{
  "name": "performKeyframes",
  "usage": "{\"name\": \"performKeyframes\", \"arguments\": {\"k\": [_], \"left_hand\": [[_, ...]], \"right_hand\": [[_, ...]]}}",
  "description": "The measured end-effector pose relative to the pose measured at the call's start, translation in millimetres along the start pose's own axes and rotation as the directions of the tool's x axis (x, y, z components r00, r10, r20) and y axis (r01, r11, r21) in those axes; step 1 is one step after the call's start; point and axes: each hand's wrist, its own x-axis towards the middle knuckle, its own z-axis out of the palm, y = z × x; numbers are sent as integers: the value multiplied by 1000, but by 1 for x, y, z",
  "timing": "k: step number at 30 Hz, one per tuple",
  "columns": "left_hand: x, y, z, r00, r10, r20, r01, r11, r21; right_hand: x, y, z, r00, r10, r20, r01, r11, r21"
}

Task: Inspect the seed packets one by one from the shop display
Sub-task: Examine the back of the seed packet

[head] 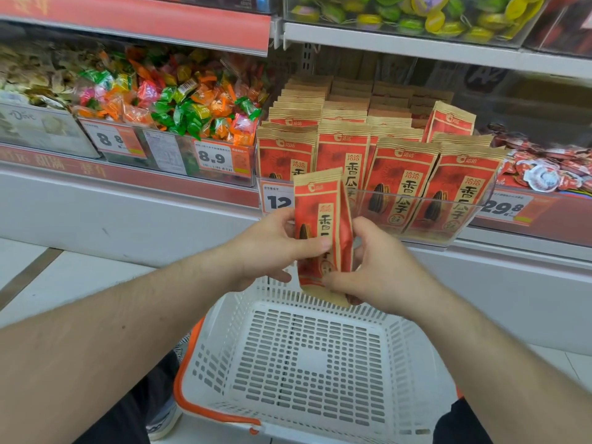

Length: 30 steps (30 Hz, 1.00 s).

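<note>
Below us we see a white slatted basket with an orange handle lying against its left rim. On the shelf to the left sits a clear bin of bright wrapped candies, with price tags reading 8.8 and 8.9. Up right, we see green and yellow sweets.

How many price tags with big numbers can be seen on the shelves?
4: the 8.8 tag, the 8.9 tag, the 12 tag partly hidden by the held packet, the 29.8 tag.

Both hands, left hand at nine o'clock and right hand at three, hold one seed packet above the basket; display packets stand behind at twelve, candies at ten.
</note>
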Motion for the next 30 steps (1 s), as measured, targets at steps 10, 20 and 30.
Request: {"name": "performKeyframes", "arguments": {"k": [10, 20, 30], "left_hand": [[3, -7, 5, 993, -15, 116, 1, 993, 119], [4, -8, 3, 928, 69, 366, 9, 978, -208], [10, -12, 4, 914, 13, 407, 99, 962, -253]], "right_hand": [[1, 0, -8, 969, -239, -69, 243, 968, 65], [5, -7, -1, 986, -169, -1, 149, 868, 474], [5, -6, -2, 985, -173, 5, 149, 860, 489]]}}
